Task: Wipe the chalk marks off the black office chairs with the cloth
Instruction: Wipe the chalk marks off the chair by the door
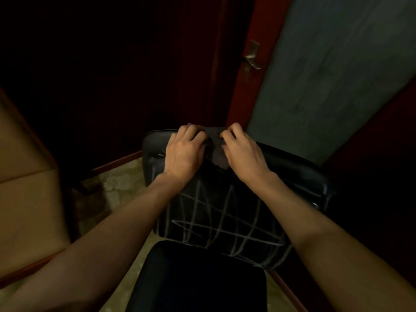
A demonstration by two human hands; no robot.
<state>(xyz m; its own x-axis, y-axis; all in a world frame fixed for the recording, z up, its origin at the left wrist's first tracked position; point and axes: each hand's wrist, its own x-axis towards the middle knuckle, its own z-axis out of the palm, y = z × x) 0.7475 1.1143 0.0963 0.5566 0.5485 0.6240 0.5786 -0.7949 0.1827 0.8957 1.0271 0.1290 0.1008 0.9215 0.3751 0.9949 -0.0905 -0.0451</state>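
Observation:
A black office chair stands in front of me, its backrest (292, 167) crossed by white chalk marks (216, 219) in a zigzag web. Below it lies the dark seat (198, 278), with no marks that I can make out. A dark grey cloth (217, 149) is stretched near the top edge of the backrest. My left hand (184, 152) pinches its left side and my right hand (244, 152) pinches its right side, fingers curled. Part of the cloth is hidden under my fingers.
A tan wooden desk or cabinet (24, 176) stands close on the left. A red door frame (240, 91) with a metal handle (252, 58) and a grey door (326, 75) lie behind the chair. Patterned pale floor (121, 179) shows between them. The far left background is dark.

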